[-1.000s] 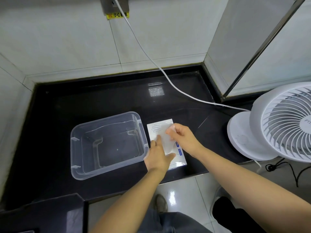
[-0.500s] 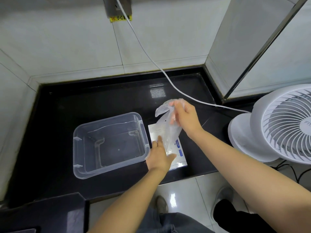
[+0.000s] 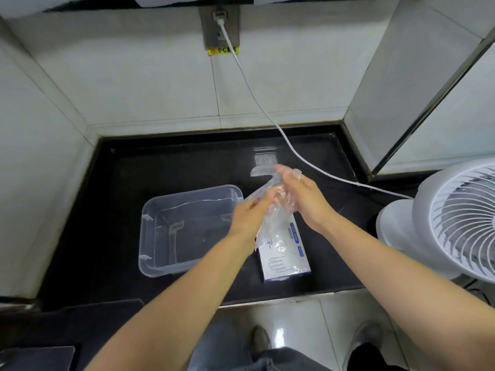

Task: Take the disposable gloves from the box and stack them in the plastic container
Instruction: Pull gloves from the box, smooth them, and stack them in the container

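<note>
black counter fills a tiled alcove, shut in by walls on the left and back and by a panel at the right rear; its front edge lies open toward us. we see bare dark stone left of and behind the plastic container, which sits near the front edge, left of centre, clear-walled, with nothing inside. just to its right lies the box, white with blue print and a glove outline, one short end at the front edge. a white fan stands close by at the right end, and a white cable hangs from the wall socket and trails across the back right of the counter.

we hold the glove up above the far end of the box, between both hands. it is thin, clear, crinkled film, its lower end hanging down to the box top. our left hand pinches its left side with curled fingers; our right hand grips the upper part, film draped over the fingertips.
</note>
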Demonstrator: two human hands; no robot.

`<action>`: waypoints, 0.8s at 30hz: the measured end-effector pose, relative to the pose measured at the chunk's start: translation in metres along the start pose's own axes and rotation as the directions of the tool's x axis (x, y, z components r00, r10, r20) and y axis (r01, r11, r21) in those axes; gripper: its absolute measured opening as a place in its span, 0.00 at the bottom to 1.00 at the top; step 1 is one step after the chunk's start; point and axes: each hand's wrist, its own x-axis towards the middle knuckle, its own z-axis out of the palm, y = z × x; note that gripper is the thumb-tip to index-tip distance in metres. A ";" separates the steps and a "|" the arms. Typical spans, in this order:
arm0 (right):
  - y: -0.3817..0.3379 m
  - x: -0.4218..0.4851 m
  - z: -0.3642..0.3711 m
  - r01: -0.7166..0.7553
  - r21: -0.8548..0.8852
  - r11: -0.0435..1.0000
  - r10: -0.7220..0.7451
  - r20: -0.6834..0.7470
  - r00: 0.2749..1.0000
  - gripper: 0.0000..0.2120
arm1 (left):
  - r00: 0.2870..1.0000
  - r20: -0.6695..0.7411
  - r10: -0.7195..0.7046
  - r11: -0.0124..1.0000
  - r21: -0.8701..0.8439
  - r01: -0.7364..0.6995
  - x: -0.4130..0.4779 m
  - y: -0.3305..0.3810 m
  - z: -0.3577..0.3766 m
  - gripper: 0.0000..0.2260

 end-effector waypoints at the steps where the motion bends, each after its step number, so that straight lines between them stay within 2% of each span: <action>1: 0.000 0.002 0.007 0.018 -0.005 1.000 -0.018 0.002 1.000 0.14 | 0.999 -0.044 0.006 0.999 -0.037 -0.008 0.001 0.005 -0.010 0.10; 5: -0.004 0.011 0.033 0.061 0.044 0.997 -0.060 -0.022 0.998 0.16 | 0.952 -0.225 0.207 0.978 0.077 -0.194 0.007 0.016 -0.069 0.03; 10: 0.002 0.016 0.082 0.067 -0.189 0.980 -0.037 0.157 0.987 0.20 | 0.938 -0.269 0.221 0.967 0.183 -0.175 0.003 0.018 -0.133 0.07; 13: 0.006 0.030 0.100 0.074 -0.215 0.974 -0.050 0.113 0.992 0.17 | 0.919 -0.280 0.278 0.947 0.239 -0.214 0.004 0.016 -0.167 0.07; 15: 0.008 0.035 0.107 0.038 -0.204 0.978 -0.017 0.102 0.995 0.19 | 0.899 -0.302 0.317 0.935 0.259 -0.242 0.004 0.014 -0.184 0.06; 17: 0.015 0.035 0.116 0.008 -0.190 0.982 0.017 0.130 0.991 0.22 | 0.932 -0.270 0.243 0.963 0.179 -0.199 0.006 0.011 -0.196 0.09; 19: 0.022 0.033 0.127 -0.006 -0.165 0.986 0.031 0.152 0.988 0.22 | 0.987 -0.159 0.006 1.000 0.027 -0.001 0.011 0.008 -0.198 0.17; 21: 0.029 0.035 0.133 -0.026 -0.140 0.990 0.044 0.130 0.991 0.20 | 0.983 -0.133 -0.124 0.992 -0.013 0.124 0.017 -0.001 -0.196 0.16; 22: 0.031 0.038 0.133 -0.019 -0.150 0.989 0.034 0.099 0.995 0.16 | 0.975 -0.191 -0.118 0.993 -0.008 0.119 0.020 -0.005 -0.195 0.15; 24: 0.036 0.038 0.129 -0.006 -0.227 0.974 0.015 0.035 0.999 0.10 | 0.956 -0.293 0.000 0.999 0.045 0.014 0.020 -0.007 -0.193 0.11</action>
